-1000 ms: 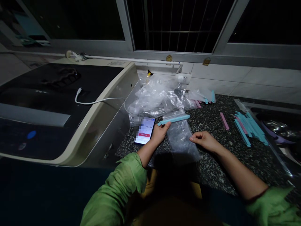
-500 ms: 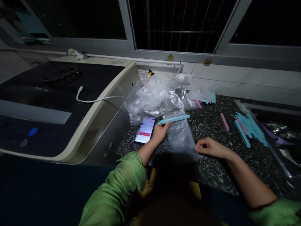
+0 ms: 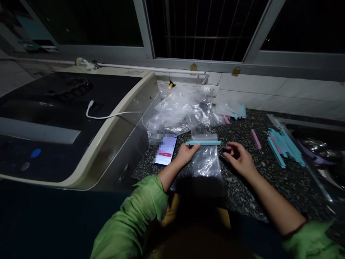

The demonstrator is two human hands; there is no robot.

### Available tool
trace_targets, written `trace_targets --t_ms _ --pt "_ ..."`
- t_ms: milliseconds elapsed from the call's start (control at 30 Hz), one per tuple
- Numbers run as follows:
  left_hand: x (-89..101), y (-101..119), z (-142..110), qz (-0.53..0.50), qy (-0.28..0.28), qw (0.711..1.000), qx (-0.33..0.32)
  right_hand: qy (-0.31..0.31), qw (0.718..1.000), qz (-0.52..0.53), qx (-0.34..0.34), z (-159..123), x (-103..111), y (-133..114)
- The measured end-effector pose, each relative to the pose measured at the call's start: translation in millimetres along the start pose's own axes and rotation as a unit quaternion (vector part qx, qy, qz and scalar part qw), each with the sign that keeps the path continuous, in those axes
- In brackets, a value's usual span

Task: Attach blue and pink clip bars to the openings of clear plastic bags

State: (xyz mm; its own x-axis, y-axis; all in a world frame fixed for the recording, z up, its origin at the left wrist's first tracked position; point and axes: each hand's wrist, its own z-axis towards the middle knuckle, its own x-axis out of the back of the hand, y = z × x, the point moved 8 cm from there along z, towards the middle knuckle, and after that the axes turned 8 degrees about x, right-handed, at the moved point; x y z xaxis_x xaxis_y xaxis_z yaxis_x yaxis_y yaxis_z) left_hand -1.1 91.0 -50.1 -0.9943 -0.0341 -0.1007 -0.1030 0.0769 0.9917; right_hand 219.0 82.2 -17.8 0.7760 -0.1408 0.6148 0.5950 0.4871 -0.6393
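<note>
"How far along are we?"

"We have one long pale-blue plastic clip (image 3: 207,142) straight across the flat clear plastic bag (image 3: 206,162), just below its top edge. Whether it's fastened, we can't tell. More blue and pink plastic clips (image 3: 289,145) lie loose to the right, with a single pink plastic bar (image 3: 256,139) beside them, and we've a crumpled heap of clear plastic bags (image 3: 175,108) behind."

"And our grip?"

"Our left hand (image 3: 186,153) pinches the clip's left end, thumb on top. Our right hand (image 3: 242,158) is just beyond the other end, thumb and fingers parted, nothing held that we can see."

"Where are we tight?"

"On the left: the lit smartphone (image 3: 169,150) is near our wrist, and the cream-and-black machine (image 3: 132,104) walls us in past it. On the right, speckled dark stone counter (image 3: 244,198) gives us more room before the loose clips. The bag's lower end fades into shadow near the front edge."
</note>
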Motion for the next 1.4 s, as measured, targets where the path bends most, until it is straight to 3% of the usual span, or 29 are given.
trace_targets --t_ms 233,500,800,1067,1167,1400 --pt "-15.9 -0.7 -5.3 0.005 -0.079 0.997 0.008 -0.014 0.967 -0.144 0.21 -3.5 -7.7 -37.7" --pt "-16.3 -4.9 -4.4 0.01 -0.082 0.997 0.012 -0.025 0.909 -0.309 0.279 -8.5 -22.7 -47.4" --pt "-26.0 -12.9 -4.8 0.049 -0.127 0.99 0.05 0.018 0.877 -0.291 0.382 -11.1 -24.8 -47.5" --pt "-52.5 -32.3 3.5 0.026 -0.154 0.97 0.186 0.036 0.883 -0.275 0.379 5.8 -18.2 -18.2" --pt "-64.7 -35.8 8.9 0.01 -0.159 0.959 0.236 0.027 0.898 -0.274 0.343 18.3 -14.2 1.7" --pt "-86.1 -23.3 21.7 -0.056 -0.273 0.925 0.256 0.053 0.933 -0.281 0.22 45.2 9.1 48.2"
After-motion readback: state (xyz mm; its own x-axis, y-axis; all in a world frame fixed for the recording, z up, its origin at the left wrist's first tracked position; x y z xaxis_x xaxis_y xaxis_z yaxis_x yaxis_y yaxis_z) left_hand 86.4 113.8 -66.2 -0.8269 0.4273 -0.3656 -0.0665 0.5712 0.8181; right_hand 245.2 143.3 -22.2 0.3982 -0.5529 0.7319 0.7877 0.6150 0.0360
